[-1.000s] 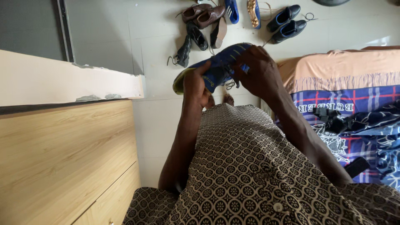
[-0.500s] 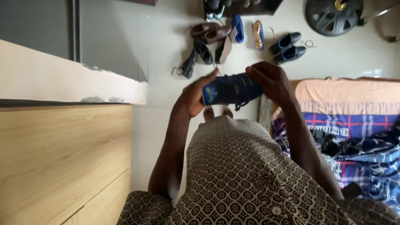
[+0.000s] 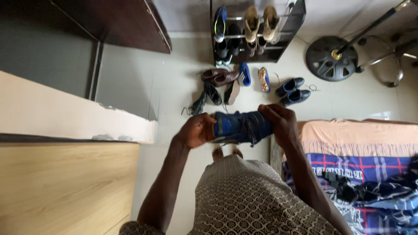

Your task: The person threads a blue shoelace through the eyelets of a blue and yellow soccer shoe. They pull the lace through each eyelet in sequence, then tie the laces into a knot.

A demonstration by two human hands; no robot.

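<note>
— What's the room like?
— Pale tiled floor (image 3: 174, 87), shoe rack (image 3: 257, 30) at the far wall, bed (image 3: 357, 143) on the right.
— And the hands?
— Left hand (image 3: 197, 130) and right hand (image 3: 281, 124) grip a blue shoe (image 3: 239, 127) by its ends, above the floor.

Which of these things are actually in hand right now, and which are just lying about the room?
In hand:
- blue shoe, held sideways at both ends
- left hand at one end
- right hand at the other

Lying about:
- loose shoes on the floor
- black pair
- shoe rack
- round fan base
- bed
- wooden cabinet
</note>
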